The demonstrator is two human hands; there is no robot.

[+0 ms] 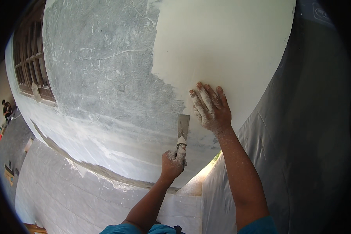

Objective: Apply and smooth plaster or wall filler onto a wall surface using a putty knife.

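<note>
My left hand (173,162) is closed round the handle of a putty knife (183,126), its thumb lying along the handle. The flat metal blade points up, close to the wall; whether it touches cannot be told. Higher and to the right, my right hand (212,109) lies flat with fingers stretched out on the smooth, cream-coloured coat (222,43) of the wall. White dust covers the fingers of both hands. Left of the coat's ragged edge, the wall's grey surface (105,66) is rough, with pale streaks and thin cracks.
A dark sheet (300,128) hangs along the right. Grey tiled floor (85,199) runs below the wall, with white crumbs by its base. A brown wooden window (33,58) is set in the wall at left. Far left, a person (7,111) is near scattered things.
</note>
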